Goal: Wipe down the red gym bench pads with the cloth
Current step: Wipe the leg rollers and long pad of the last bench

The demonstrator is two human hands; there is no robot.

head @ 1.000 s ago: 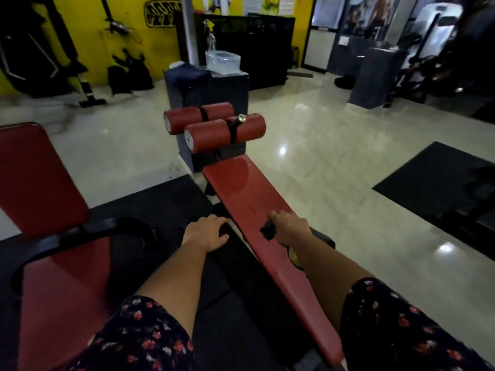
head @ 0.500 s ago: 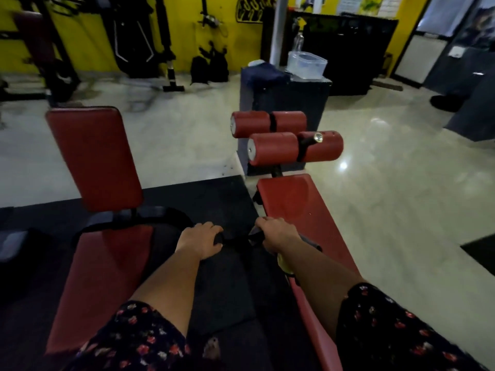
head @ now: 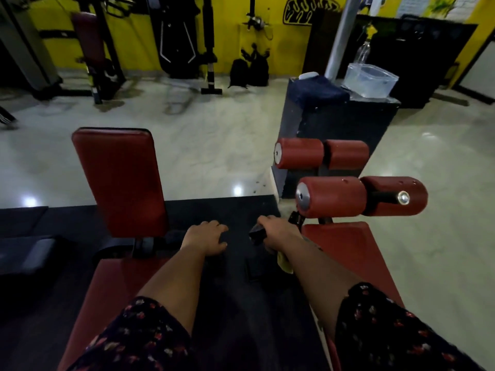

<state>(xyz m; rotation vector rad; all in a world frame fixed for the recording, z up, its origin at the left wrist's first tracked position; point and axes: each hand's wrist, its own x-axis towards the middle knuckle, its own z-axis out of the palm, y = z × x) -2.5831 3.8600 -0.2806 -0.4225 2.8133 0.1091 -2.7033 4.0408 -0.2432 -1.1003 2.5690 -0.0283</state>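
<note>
Cloth point(head: 256, 233): clutched in right hand point(head: 278, 234), dark end protruding. Left hand point(head: 205, 238): loosely curled, nothing held. Red bench pad point(head: 345, 253): found at three o'clock, just beside right hand; long axis five-to-eleven.

Right hand point(head: 278, 234) holds a dark object point(head: 256, 233) beside the red bench pad point(head: 348, 253)

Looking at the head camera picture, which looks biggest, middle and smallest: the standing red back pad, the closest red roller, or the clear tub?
1. standing red back pad
2. closest red roller
3. clear tub, but it sits farther away, so its real size is unsure.
</note>
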